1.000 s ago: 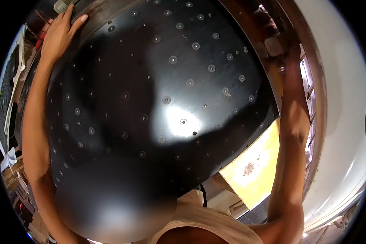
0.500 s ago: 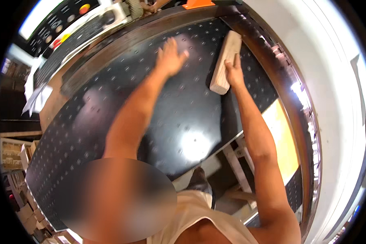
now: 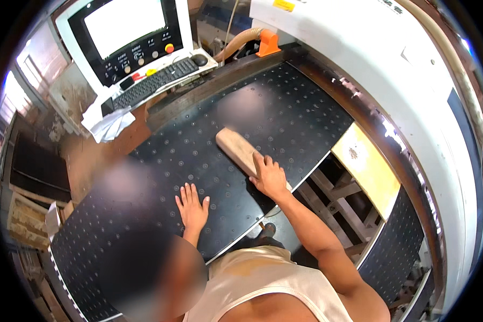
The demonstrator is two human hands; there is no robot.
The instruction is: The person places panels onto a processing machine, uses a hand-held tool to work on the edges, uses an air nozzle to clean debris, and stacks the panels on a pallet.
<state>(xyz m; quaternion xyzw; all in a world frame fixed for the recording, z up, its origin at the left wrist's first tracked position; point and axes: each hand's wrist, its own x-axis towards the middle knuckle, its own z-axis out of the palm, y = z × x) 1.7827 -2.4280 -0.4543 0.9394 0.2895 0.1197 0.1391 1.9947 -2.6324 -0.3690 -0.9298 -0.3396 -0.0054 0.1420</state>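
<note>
A long wooden block (image 3: pixel 235 147) lies aslant on the black dotted tabletop (image 3: pixel 169 150), its far end toward the upper left. My right hand (image 3: pixel 269 175) grips the block from above near its nearer end and hides part of it. To the left of the block, my left hand (image 3: pixel 192 207) rests flat on the tabletop with its fingers apart, holding nothing.
Beyond the table's far left stands a monitor panel (image 3: pixel 126 32) with knobs, a keyboard (image 3: pixel 154 83) and a mouse (image 3: pixel 199 59). White papers (image 3: pixel 108 126) hang beside it. An orange bracket (image 3: pixel 267 43) is at the back. A yellow board (image 3: pixel 367 163) and wooden slats (image 3: pixel 342 206) lie right.
My right hand has drawn the block nearer and leftward, turning its far end to the left. My left hand has come back toward me and now rests on the tabletop. The view has shifted.
</note>
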